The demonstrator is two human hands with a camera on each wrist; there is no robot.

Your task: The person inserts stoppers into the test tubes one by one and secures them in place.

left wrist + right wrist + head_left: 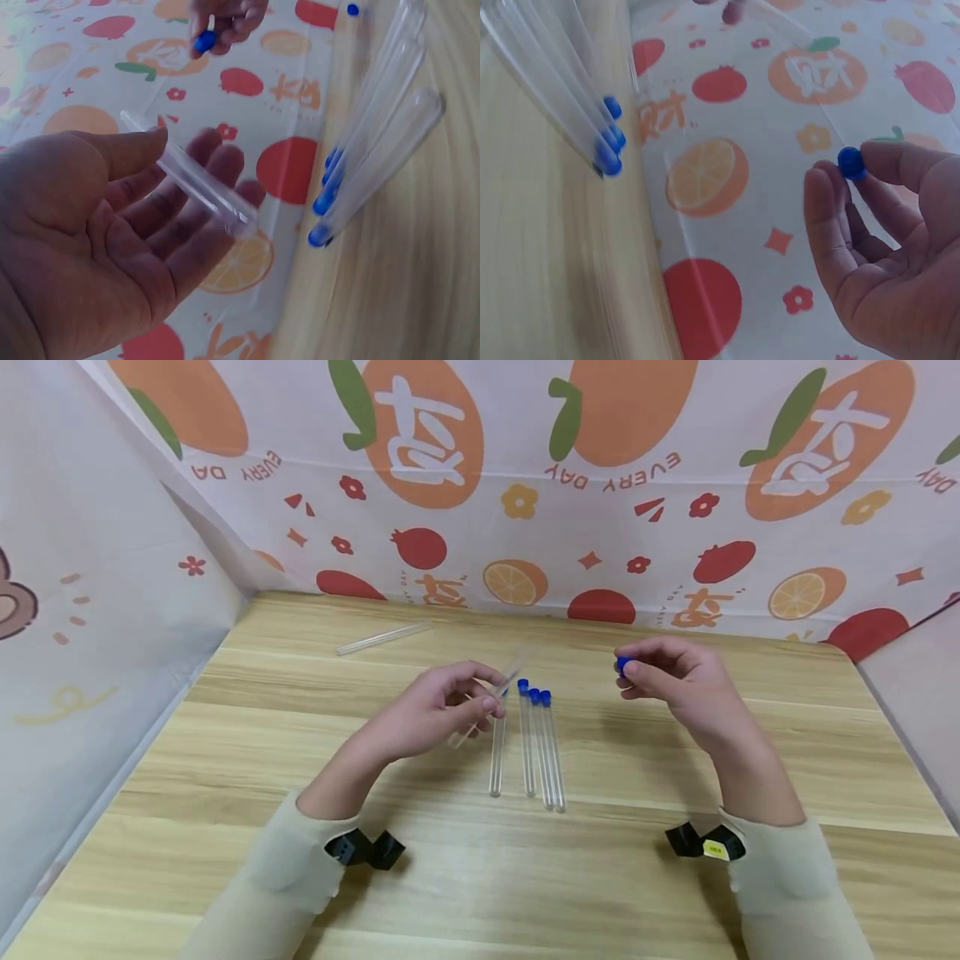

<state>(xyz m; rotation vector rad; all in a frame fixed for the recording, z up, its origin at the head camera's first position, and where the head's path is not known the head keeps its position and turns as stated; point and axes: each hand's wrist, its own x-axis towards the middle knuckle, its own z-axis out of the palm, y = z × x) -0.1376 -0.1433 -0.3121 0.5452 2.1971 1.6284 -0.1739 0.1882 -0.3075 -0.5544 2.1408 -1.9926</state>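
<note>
My left hand (450, 706) pinches a clear test tube (199, 180) between thumb and fingers, tilted above the table; no cap shows on it. My right hand (678, 681), to the right and apart from it, pinches a small blue cap (851, 163) between thumb and fingertips. Between the hands, several clear test tubes with blue caps (545, 696) lie side by side on the table, capped ends away from me. The leftmost capped tube (497, 760) has its cap partly hidden behind my left fingers.
Another clear tube (384, 637) lies at the back left of the wooden table (480, 893). A loose blue cap (352, 10) shows on the table in the left wrist view. A fruit-print cloth (465, 543) hangs behind the table's back edge.
</note>
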